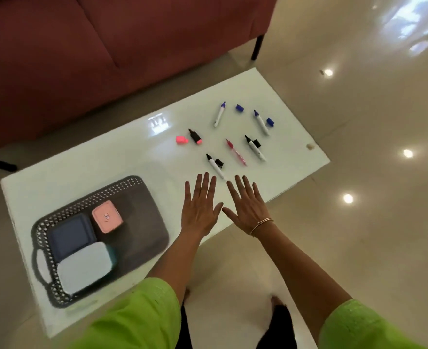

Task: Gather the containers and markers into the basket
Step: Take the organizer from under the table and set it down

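Markers [235, 137] lie beyond both hands [224, 206] (empty, spread flat).

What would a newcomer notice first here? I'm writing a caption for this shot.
Two open, empty hands, left hand and right hand, spread flat over the white table's near edge. Beyond them lie uncapped markers with loose caps. At near left, a dark basket holds three lidded containers.
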